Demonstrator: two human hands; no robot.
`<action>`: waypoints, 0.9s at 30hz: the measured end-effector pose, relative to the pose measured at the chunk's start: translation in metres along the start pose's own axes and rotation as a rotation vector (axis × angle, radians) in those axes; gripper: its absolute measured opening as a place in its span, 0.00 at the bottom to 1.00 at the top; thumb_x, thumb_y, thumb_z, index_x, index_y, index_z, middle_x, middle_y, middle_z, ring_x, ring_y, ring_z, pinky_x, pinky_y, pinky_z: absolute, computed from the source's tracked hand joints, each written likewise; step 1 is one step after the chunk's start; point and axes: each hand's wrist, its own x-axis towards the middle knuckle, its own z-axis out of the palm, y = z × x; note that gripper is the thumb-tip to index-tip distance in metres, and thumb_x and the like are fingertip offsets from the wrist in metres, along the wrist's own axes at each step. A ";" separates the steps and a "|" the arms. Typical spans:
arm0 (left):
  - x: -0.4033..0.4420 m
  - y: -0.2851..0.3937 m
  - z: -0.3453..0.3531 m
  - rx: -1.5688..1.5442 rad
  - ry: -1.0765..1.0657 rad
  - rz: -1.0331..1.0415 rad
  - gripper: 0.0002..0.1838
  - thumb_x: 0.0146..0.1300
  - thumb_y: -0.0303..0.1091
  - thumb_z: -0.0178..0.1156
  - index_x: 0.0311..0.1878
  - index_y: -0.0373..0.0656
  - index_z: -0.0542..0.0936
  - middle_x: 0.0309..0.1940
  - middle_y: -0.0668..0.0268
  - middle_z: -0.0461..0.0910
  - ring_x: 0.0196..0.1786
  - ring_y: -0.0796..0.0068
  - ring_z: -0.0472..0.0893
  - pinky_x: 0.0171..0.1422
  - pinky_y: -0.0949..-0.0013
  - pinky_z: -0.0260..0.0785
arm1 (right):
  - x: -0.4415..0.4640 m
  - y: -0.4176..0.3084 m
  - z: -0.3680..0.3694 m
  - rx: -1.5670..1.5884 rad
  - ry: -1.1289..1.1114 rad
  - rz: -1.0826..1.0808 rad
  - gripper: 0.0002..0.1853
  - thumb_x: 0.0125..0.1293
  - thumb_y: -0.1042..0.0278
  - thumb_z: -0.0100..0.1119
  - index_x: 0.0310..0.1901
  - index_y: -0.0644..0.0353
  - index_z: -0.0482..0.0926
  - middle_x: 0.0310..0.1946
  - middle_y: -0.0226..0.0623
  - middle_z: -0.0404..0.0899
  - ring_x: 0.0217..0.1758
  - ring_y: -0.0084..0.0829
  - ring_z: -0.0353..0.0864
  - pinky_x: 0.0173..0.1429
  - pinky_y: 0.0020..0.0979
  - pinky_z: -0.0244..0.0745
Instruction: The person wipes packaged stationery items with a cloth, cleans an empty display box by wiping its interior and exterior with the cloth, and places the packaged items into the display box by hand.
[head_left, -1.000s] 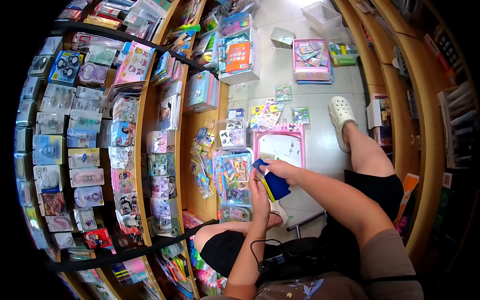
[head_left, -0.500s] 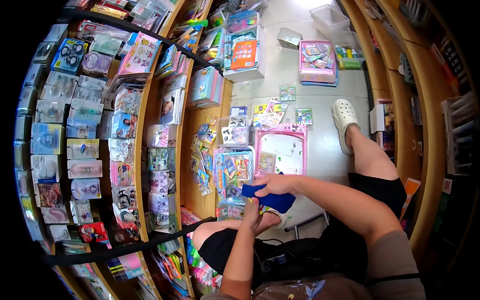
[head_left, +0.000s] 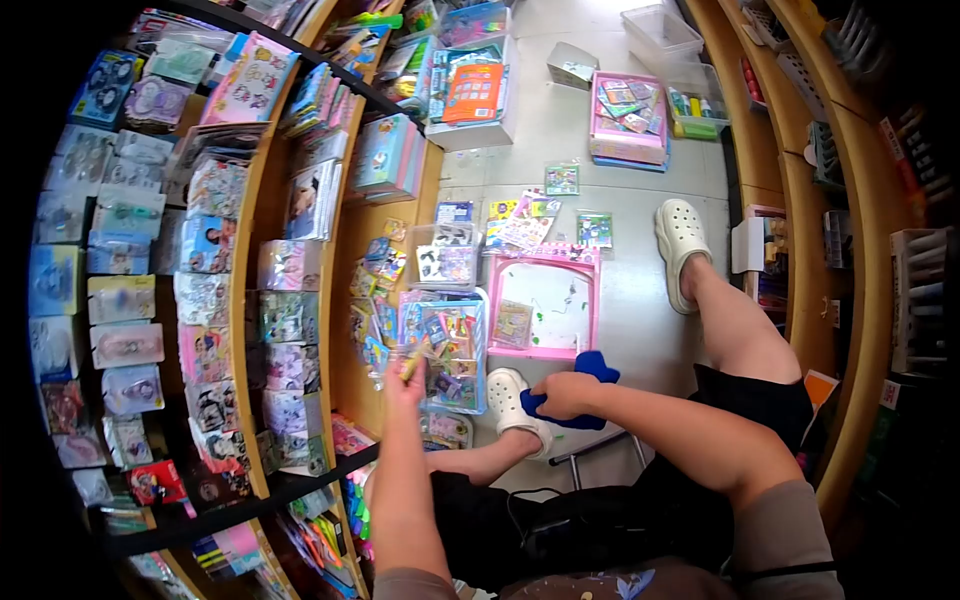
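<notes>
My right hand [head_left: 565, 395] is closed on a dark blue cloth [head_left: 597, 368], which spreads out past my fingers above the floor near my white shoe. Over the left edge of a blue-rimmed basket [head_left: 483, 350] of small packets, my left hand [head_left: 403, 378] pinches a small yellowish item [head_left: 410, 366] that is too blurred to identify. Beyond my hands lies a pink-framed white board [head_left: 545, 352] with a small packet on its left part.
Shelves of packaged goods [head_left: 126, 343] stand on the left, and a wooden shelf [head_left: 850, 250] runs along the right. Farther up the floor are a pink box [head_left: 630, 150], a white box [head_left: 470, 137] of booklets and clear plastic bins [head_left: 662, 38]. Metal stool legs [head_left: 575, 470] show below my right hand.
My hands have moved apart. The left went left to the basket with the small yellowish item, while the right kept the blue cloth and shifted slightly right. The view has turned a little.
</notes>
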 end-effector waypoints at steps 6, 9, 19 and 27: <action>0.029 0.044 0.048 0.065 0.306 0.248 0.32 0.60 0.54 0.56 0.47 0.28 0.66 0.45 0.49 0.71 0.43 0.58 0.79 0.52 0.63 0.76 | -0.001 0.006 0.005 0.025 -0.041 0.093 0.23 0.57 0.54 0.55 0.56 0.47 0.74 0.47 0.44 0.78 0.50 0.43 0.77 0.53 0.40 0.72; 0.047 -0.013 0.042 0.786 0.090 0.224 0.30 0.57 0.55 0.60 0.43 0.32 0.68 0.37 0.55 0.70 0.38 0.65 0.78 0.42 0.69 0.76 | -0.001 0.001 0.007 0.014 -0.083 0.113 0.23 0.56 0.56 0.55 0.55 0.42 0.74 0.47 0.40 0.78 0.50 0.41 0.77 0.51 0.39 0.74; 0.088 -0.245 0.055 1.977 -0.053 0.591 0.37 0.43 0.38 0.70 0.55 0.37 0.63 0.62 0.45 0.54 0.65 0.47 0.55 0.68 0.52 0.50 | -0.008 -0.002 0.007 0.047 -0.180 0.178 0.21 0.61 0.56 0.52 0.58 0.40 0.72 0.47 0.48 0.71 0.47 0.44 0.77 0.48 0.40 0.74; 0.092 -0.243 0.076 2.107 0.154 0.616 0.33 0.40 0.38 0.71 0.48 0.40 0.64 0.57 0.51 0.60 0.60 0.49 0.60 0.62 0.49 0.55 | -0.005 0.000 -0.002 0.074 -0.200 0.225 0.20 0.61 0.57 0.53 0.57 0.40 0.72 0.45 0.48 0.71 0.44 0.45 0.78 0.46 0.41 0.74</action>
